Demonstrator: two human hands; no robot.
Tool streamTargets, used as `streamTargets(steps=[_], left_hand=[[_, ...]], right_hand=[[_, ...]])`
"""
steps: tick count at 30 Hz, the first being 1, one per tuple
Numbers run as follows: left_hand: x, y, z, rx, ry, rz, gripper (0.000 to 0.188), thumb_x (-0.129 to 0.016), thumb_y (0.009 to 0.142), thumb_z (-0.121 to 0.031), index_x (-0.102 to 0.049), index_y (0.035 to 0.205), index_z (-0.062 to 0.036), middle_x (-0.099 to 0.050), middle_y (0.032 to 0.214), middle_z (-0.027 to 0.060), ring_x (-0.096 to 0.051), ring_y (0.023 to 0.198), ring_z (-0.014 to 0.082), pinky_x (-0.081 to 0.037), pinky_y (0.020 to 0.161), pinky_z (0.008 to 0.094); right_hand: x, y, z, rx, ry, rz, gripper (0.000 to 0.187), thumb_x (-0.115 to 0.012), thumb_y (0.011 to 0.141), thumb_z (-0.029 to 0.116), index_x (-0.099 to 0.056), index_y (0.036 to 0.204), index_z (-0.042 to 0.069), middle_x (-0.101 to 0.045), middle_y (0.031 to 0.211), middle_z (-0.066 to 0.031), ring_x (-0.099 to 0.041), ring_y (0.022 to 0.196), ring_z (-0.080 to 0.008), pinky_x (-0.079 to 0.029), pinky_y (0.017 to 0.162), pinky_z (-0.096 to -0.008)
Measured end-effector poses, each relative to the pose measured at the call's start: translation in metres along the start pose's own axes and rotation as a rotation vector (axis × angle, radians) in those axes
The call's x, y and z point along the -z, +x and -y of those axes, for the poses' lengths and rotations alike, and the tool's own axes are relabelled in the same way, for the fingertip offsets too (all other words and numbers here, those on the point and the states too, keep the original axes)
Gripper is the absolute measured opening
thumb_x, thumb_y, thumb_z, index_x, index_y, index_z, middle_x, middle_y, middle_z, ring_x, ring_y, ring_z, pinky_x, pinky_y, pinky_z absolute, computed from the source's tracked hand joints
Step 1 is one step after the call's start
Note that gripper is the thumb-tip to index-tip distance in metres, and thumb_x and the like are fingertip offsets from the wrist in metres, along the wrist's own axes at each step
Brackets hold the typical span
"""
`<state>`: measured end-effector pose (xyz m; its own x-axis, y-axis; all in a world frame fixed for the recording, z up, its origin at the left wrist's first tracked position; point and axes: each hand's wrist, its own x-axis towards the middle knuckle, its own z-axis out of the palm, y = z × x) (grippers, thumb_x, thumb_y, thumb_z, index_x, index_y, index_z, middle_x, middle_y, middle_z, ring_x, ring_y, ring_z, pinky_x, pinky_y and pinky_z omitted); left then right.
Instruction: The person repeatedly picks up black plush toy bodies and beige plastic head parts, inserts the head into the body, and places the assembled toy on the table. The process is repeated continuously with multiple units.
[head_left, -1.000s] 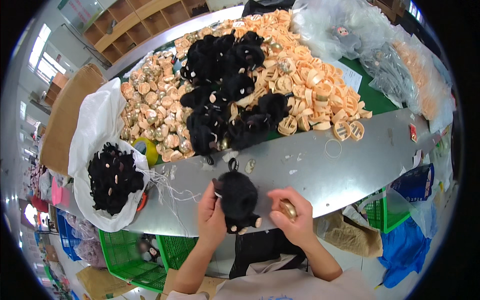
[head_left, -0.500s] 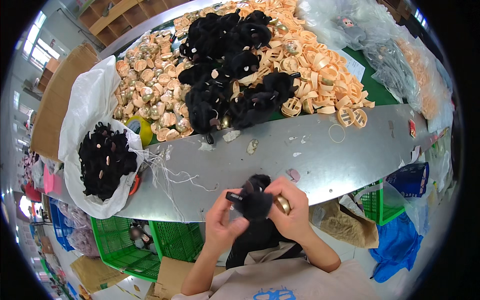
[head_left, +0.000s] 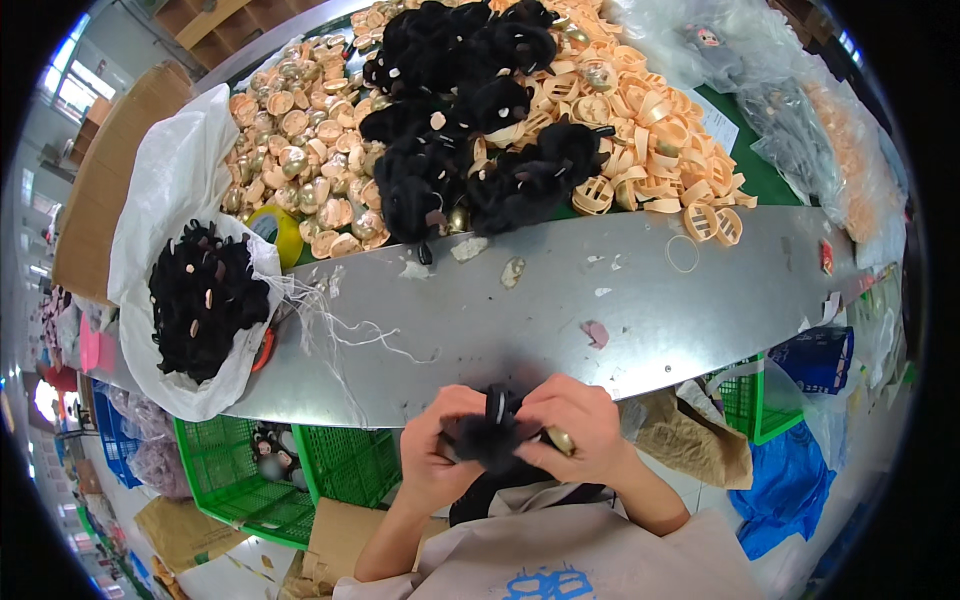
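Note:
Over the table's near edge, a small black plush piece (head_left: 490,445) is held between my two hands. My left hand (head_left: 434,450) grips its left side with the fingers curled. Closed on its right side is my right hand (head_left: 582,428), which also keeps a shiny gold dome-shaped piece (head_left: 560,440) in its curled fingers. A dark loop or tab sticks up from the plush, and the fingers cover much of it. Beyond my hands, a heap of similar black plush pieces (head_left: 420,50) lies at the back of the table.
Peach plastic frames (head_left: 650,130) and gold-and-peach domes (head_left: 295,160) lie heaped behind the metal tabletop (head_left: 480,320). To the left sit a white sack (head_left: 175,170) of black plush, yellow tape (head_left: 288,240) and loose white strings (head_left: 350,340). Green crates (head_left: 350,465) stand below.
Both hands have come slightly nearer to my body, and the plush has been turned, its dark tab now pointing upward instead of left. The heaps appear shifted slightly upward in view.

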<state>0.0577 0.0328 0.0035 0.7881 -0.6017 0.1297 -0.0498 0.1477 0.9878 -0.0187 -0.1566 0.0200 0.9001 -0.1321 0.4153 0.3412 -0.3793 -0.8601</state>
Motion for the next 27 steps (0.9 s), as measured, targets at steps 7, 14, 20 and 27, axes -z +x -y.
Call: streamTargets(steps=[7, 14, 20, 27], left_hand=[[-0.001, -0.020, 0.002, 0.334, -0.777, 0.015, 0.061, -0.071, 0.074, 0.002, -0.057, 0.133, 0.0101, -0.065, 0.129, 0.0161, -0.066, 0.114, 0.0256, -0.050, 0.101, 0.0350], [0.003, -0.031, 0.009, 0.520, -0.673, -0.102, 0.044, -0.074, 0.086, -0.012, -0.062, 0.123, 0.0090, -0.069, 0.119, 0.0167, -0.069, 0.108, 0.0256, -0.053, 0.099, 0.0363], [-0.015, -0.012, -0.015, 0.439, -0.867, -0.059, 0.058, -0.080, 0.084, -0.018, -0.056, 0.131, 0.0065, -0.066, 0.122, 0.0140, -0.066, 0.113, 0.0238, -0.054, 0.098, 0.0365], [-0.022, -0.012, -0.025, 0.425, -0.420, -0.186, 0.047, -0.071, 0.091, -0.008, -0.053, 0.132, 0.0060, -0.064, 0.127, 0.0176, -0.065, 0.117, 0.0304, -0.053, 0.098, 0.0420]], right_hand=[[-0.006, 0.000, -0.003, -0.328, 0.376, -0.027, 0.008, -0.068, 0.093, 0.008, -0.065, 0.089, 0.001, -0.061, 0.083, -0.0067, -0.054, 0.071, -0.0150, -0.042, 0.062, -0.0271], [-0.011, -0.003, -0.001, -0.368, 0.321, -0.102, 0.010, -0.071, 0.091, 0.008, -0.064, 0.088, 0.002, -0.060, 0.084, -0.0054, -0.054, 0.071, -0.0134, -0.042, 0.063, -0.0265], [-0.015, -0.006, 0.004, -0.362, 0.275, -0.299, 0.018, -0.064, 0.093, 0.000, -0.057, 0.110, 0.002, -0.061, 0.099, -0.0097, -0.061, 0.081, -0.0119, -0.049, 0.069, -0.0255], [-0.004, -0.013, 0.040, -0.410, 0.646, -0.314, 0.032, -0.049, 0.105, 0.020, -0.039, 0.126, -0.002, -0.066, 0.101, -0.0233, -0.070, 0.081, -0.0233, -0.061, 0.068, -0.0324]])
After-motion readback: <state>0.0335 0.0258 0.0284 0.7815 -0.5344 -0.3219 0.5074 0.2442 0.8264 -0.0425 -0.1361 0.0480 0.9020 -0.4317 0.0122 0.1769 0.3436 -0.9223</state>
